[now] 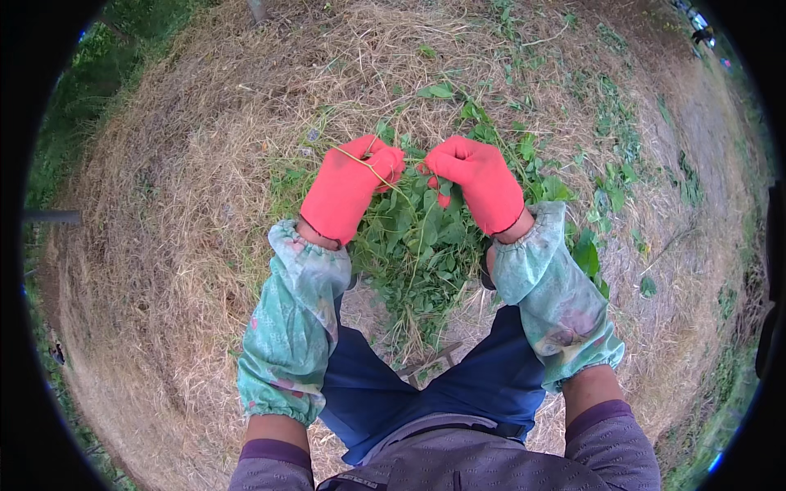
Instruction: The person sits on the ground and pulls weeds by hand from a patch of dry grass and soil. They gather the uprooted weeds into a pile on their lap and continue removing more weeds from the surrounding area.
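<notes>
In a red-orange work glove, my left hand (353,184) is closed around a thin green vine stem (353,158) that crosses over its knuckles. My right hand (476,178), gloved alike, pinches the same greenery a short gap away, with small leaves by its fingertips. What exactly sits between the right fingers is partly hidden. Beneath both hands lies a heap of cut green leafy vines (424,239), reaching down between my legs. Green patterned sleeve covers (295,319) wrap both forearms.
Dry straw-like grass (184,202) covers the ground around me. Loose green leaves and vines (614,184) are scattered to the right and ahead. A wooden piece (430,362) shows between my thighs. A grey post (52,216) stands at far left, and a trunk base (256,9) at the top.
</notes>
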The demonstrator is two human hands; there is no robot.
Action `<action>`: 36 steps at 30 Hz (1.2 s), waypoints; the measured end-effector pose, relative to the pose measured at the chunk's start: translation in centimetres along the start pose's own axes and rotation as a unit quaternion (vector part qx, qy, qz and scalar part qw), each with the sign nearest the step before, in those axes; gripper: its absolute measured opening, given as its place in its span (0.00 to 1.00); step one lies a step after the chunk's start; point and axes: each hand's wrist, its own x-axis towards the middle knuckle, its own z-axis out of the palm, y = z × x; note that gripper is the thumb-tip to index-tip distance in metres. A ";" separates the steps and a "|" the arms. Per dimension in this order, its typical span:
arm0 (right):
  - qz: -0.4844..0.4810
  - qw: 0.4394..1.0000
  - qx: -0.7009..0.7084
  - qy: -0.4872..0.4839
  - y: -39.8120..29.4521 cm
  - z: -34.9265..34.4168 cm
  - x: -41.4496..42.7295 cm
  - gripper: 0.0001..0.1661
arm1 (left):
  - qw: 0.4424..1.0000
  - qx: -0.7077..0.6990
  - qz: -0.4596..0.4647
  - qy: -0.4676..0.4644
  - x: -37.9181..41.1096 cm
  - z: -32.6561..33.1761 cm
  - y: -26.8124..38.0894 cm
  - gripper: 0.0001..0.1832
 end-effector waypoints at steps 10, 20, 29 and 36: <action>0.005 0.995 -0.009 0.102 -0.1 -1.3 0.6 0.16 | 0.994 0.085 0.058 0.042 0.0 0.1 -0.4 0.12; -0.085 0.807 -0.519 0.270 0.1 -8.6 0.7 0.21 | 0.988 -0.141 0.001 0.070 0.3 -1.7 0.0 0.14; -0.200 0.789 -0.478 0.329 0.7 -10.2 0.8 0.23 | 0.976 -0.206 -0.023 0.061 0.6 -2.1 -0.5 0.15; -0.080 0.847 -0.459 0.257 -2.0 -7.4 -0.2 0.20 | 0.972 -0.220 -0.029 0.073 0.6 -1.9 -0.9 0.18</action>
